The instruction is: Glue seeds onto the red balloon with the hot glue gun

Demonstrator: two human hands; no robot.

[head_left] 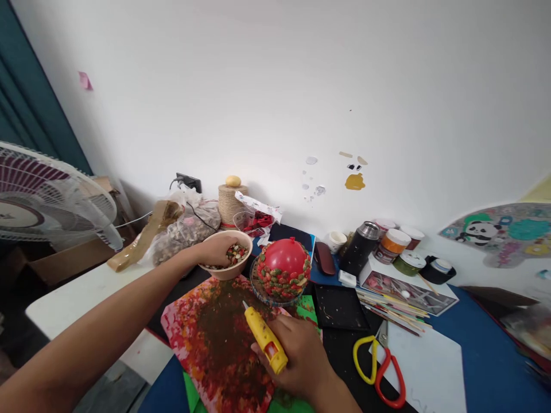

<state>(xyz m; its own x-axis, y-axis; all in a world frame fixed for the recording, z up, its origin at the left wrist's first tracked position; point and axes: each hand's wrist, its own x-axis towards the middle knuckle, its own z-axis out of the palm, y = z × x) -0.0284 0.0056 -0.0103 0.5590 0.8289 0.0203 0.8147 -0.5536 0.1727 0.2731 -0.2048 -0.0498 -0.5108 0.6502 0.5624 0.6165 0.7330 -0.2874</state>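
My left hand (216,250) reaches into a beige bowl (228,273) of small mixed-colour pieces that look like pebbles or beans (237,253). Its fingertips are hidden among them. My right hand (297,353) is wrapped round a yellow hot glue gun (264,337), whose nozzle points up and away to the left. Just beyond the nozzle, a red balloon (284,256) sits in a round dish (257,285). Red, green and tan pieces (282,282) cover the balloon's lower part, while its top is bare. A paint-stained red and brown sheet (219,338) lies beneath the glue gun.
Scissors (381,367) with yellow and red handles lie right, near a black tray (340,307) and several brushes (394,307). A black flask (360,248) and paint jars (392,246) stand behind. Twine (232,203), a plastic bag (187,229) and a fan (51,201) are left.
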